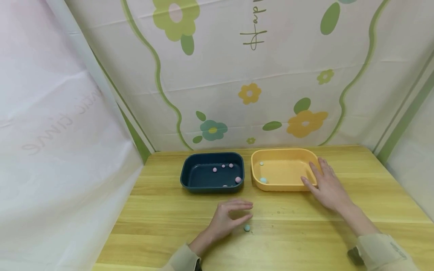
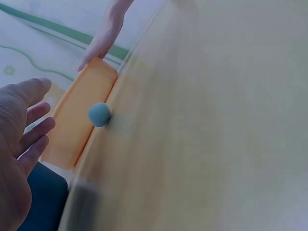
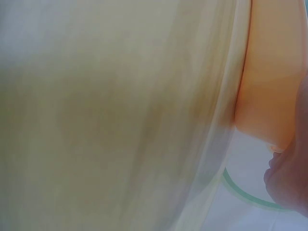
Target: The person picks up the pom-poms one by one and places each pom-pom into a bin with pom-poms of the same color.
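On the wooden table, a small blue-green ball [image 1: 247, 228] lies just in front of my left hand [image 1: 226, 219]. The left thumb and fingers are apart, with nothing between them; the left wrist view shows the ball [image 2: 99, 114] clear of the fingertips. My right hand [image 1: 327, 186] touches the right end of a yellow tray [image 1: 285, 188], its extended fingers and thumb spread at the rim. Inside that tray are a pale green ball [image 1: 261, 163] and a light blue ball [image 1: 263, 180]. The right wrist view shows only part of the hand beside the tray [image 3: 269, 72].
A dark blue tray [image 1: 211, 190] stands left of the yellow one and holds several pink balls, one of them a larger ball [image 1: 238, 180] at its right side. A white flower-printed cloth [image 1: 210, 86] hangs behind the table, with more cloth at both sides.
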`<move>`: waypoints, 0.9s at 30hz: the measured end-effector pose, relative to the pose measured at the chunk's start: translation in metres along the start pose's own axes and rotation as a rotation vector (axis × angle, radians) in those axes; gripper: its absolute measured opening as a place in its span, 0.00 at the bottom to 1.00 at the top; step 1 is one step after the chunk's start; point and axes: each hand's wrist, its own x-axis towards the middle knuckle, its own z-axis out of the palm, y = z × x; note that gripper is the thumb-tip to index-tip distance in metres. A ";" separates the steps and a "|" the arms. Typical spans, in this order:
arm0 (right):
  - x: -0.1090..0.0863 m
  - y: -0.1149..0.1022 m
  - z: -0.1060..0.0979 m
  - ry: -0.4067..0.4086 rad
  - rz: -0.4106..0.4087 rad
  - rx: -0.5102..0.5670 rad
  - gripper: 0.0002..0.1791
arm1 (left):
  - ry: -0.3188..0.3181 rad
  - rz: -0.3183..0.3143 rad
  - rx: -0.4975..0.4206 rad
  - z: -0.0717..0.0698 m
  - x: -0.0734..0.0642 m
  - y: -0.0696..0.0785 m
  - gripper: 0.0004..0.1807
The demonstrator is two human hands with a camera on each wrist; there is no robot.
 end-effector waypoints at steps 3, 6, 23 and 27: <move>0.000 0.000 0.000 0.000 0.000 0.001 0.47 | -0.023 -0.026 -0.004 0.001 -0.004 -0.001 0.15; 0.000 0.000 0.000 0.000 -0.001 0.003 0.47 | -0.041 -0.052 -0.015 0.002 -0.008 -0.001 0.14; 0.000 0.000 0.000 -0.012 0.004 0.005 0.47 | -0.076 -0.227 -0.054 0.006 -0.021 -0.002 0.05; -0.001 0.000 0.000 -0.018 0.008 0.006 0.47 | -0.079 -0.239 -0.039 0.006 -0.023 -0.003 0.04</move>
